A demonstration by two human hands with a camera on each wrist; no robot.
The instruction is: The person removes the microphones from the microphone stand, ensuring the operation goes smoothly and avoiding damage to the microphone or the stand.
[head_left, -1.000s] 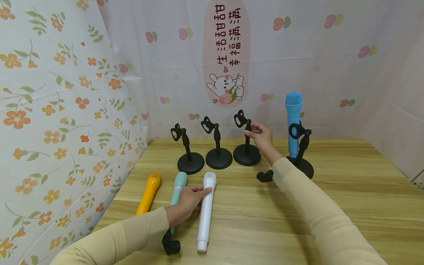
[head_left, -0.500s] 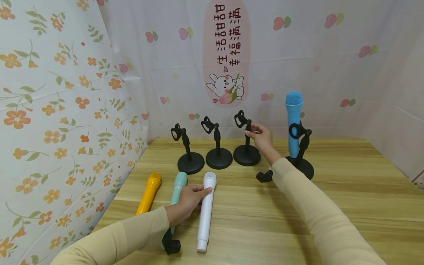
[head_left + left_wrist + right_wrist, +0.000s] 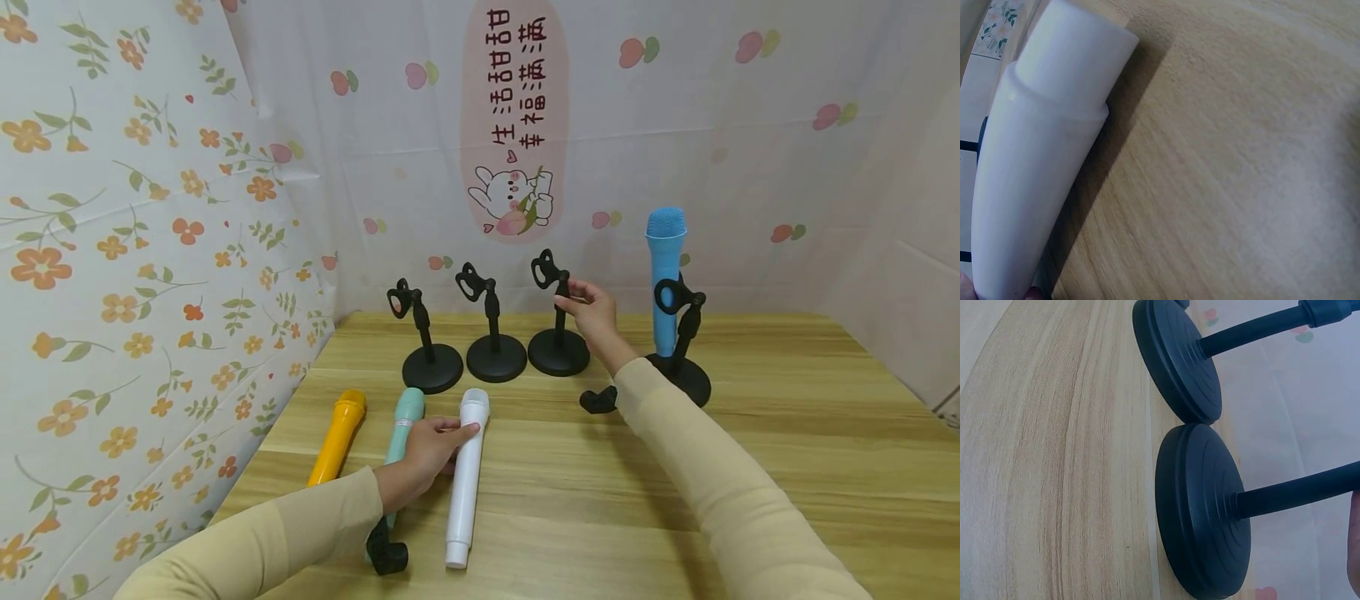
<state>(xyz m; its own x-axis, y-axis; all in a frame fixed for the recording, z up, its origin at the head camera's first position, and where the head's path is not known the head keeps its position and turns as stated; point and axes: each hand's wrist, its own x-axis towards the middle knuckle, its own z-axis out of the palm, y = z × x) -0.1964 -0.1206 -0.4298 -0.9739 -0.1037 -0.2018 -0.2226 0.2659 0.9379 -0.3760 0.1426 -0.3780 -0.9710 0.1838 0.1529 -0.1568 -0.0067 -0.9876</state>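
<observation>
My left hand [image 3: 431, 454] pinches a white microphone [image 3: 467, 487] near its head, thumb on top. In the left wrist view the tail end of the white microphone [image 3: 1041, 144] slants over the wood, with fingertips just showing at the bottom. At the back, my right hand [image 3: 592, 312] grips the upper post of a black microphone stand [image 3: 559, 354] with an empty clip. In the right wrist view this stand's round base [image 3: 1204, 512] sits on the table beside another stand's base [image 3: 1179, 359]. A mint microphone [image 3: 401, 425] lies partly hidden under my left wrist.
Two more black stands, a middle one [image 3: 496, 358] and a left one [image 3: 432, 367], stand in the row. A blue microphone [image 3: 665, 283] stands upright at right, behind a black stand [image 3: 688, 379]. An orange microphone [image 3: 337, 437] lies at left on the wooden table [image 3: 570, 500].
</observation>
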